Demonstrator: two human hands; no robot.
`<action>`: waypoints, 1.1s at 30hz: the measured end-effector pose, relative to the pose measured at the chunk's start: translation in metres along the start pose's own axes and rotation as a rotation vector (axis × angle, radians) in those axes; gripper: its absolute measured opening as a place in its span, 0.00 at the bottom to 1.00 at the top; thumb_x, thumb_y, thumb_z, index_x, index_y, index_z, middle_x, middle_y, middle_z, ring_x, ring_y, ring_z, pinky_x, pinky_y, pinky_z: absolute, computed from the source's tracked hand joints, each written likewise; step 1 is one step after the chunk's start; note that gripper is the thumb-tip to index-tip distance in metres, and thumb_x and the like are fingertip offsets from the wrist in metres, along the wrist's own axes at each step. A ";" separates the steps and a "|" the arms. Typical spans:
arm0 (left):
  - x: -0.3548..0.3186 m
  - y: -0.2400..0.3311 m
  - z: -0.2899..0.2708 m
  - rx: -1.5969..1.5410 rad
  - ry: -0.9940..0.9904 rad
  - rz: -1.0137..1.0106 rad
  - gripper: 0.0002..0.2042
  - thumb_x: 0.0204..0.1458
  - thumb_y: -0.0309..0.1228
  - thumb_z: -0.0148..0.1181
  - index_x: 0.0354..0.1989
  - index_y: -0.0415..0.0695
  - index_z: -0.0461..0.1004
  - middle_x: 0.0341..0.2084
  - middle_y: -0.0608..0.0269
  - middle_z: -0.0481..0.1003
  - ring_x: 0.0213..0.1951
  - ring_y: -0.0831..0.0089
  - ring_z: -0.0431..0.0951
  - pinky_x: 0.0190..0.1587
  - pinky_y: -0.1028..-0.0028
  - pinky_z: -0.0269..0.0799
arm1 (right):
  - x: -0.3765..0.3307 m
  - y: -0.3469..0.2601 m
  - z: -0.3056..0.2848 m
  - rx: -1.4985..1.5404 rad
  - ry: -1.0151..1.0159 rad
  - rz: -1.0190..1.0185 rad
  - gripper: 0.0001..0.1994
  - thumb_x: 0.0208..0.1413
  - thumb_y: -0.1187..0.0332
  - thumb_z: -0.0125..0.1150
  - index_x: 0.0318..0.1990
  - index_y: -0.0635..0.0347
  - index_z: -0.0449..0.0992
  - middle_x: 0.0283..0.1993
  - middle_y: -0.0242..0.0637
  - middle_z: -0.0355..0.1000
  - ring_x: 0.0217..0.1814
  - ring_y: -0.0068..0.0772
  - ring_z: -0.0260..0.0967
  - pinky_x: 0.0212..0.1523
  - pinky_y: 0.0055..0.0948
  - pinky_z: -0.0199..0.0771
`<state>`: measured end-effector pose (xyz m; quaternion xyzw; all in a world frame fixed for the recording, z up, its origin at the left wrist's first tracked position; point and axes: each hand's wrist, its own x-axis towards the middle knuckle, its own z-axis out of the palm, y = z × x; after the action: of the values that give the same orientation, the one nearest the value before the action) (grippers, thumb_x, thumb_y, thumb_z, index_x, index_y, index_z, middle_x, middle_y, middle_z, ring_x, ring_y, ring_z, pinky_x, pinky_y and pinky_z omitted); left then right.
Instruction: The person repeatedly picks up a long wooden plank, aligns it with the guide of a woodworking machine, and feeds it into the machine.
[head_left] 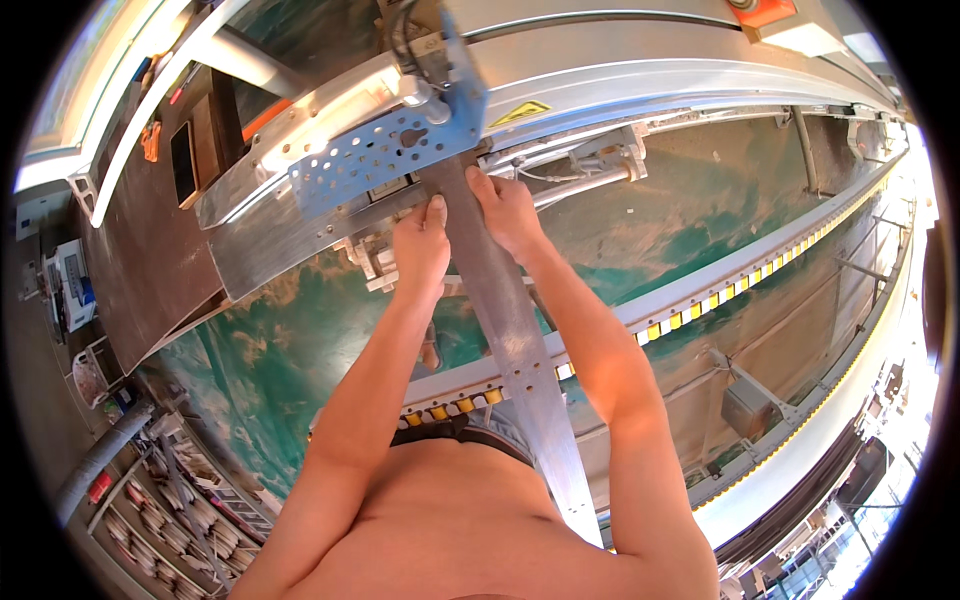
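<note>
A long, flat grey bar (497,310) with small holes runs from beneath a blue perforated guard (385,150) toward my body, passing between my arms. At its far end my left hand (421,245) is closed against the left edge, thumb uppermost. Opposite it, my right hand (506,208) grips the right edge, with the thumb lying on the top face. The fingers curl down out of sight beneath the bar on both sides. Just past the hands, the bar's end goes under the guard and is hidden.
A steel ledge (275,245) extends left from the guard to a brown tabletop (150,270), where a dark phone-like slab (184,165) lies. A roller rail with yellow wheels (690,315) crosses in front of me. Metal cylinders (590,180) sit under the long machine beam (650,85).
</note>
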<state>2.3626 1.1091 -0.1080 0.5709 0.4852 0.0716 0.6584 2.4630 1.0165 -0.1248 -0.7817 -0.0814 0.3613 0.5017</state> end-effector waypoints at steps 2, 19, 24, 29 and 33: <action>0.002 0.001 0.013 -0.009 -0.046 0.043 0.17 0.60 0.37 0.51 0.39 0.33 0.77 0.19 0.67 0.68 0.21 0.79 0.61 0.25 0.73 0.59 | 0.002 0.003 -0.013 0.013 0.039 -0.027 0.28 0.61 0.47 0.50 0.30 0.71 0.76 0.22 0.44 0.69 0.26 0.32 0.64 0.32 0.34 0.66; 0.012 0.015 0.147 0.069 -0.026 -0.048 0.16 0.60 0.41 0.54 0.46 0.40 0.73 0.30 0.63 0.75 0.28 0.73 0.73 0.33 0.66 0.75 | 0.039 0.022 -0.145 -0.106 0.122 -0.117 0.33 0.56 0.41 0.48 0.30 0.70 0.79 0.29 0.59 0.74 0.39 0.58 0.74 0.43 0.44 0.70; 0.015 0.036 0.204 -0.026 -0.149 -0.069 0.17 0.60 0.41 0.54 0.44 0.36 0.71 0.33 0.55 0.77 0.31 0.62 0.78 0.38 0.58 0.77 | 0.059 0.045 -0.195 -0.303 0.305 -0.170 0.31 0.57 0.43 0.47 0.42 0.69 0.77 0.43 0.60 0.74 0.51 0.57 0.70 0.51 0.44 0.67; 0.059 0.021 0.227 -0.169 -0.170 -0.048 0.18 0.59 0.41 0.55 0.41 0.33 0.72 0.35 0.53 0.76 0.32 0.60 0.78 0.35 0.58 0.78 | -0.069 0.042 -0.276 -0.089 0.385 -0.290 0.21 0.58 0.51 0.49 0.40 0.62 0.77 0.37 0.47 0.76 0.40 0.47 0.73 0.42 0.39 0.69; 0.061 0.012 0.280 -0.249 -0.236 0.013 0.21 0.53 0.41 0.63 0.43 0.31 0.72 0.37 0.52 0.77 0.34 0.61 0.79 0.36 0.61 0.78 | -0.256 0.148 -0.335 0.245 0.687 -0.073 0.16 0.59 0.59 0.52 0.40 0.65 0.77 0.31 0.37 0.75 0.36 0.27 0.73 0.38 0.28 0.71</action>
<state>2.6013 0.9620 -0.1663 0.4924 0.3883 0.0681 0.7760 2.4587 0.5765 -0.0473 -0.7881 0.1080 0.0666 0.6023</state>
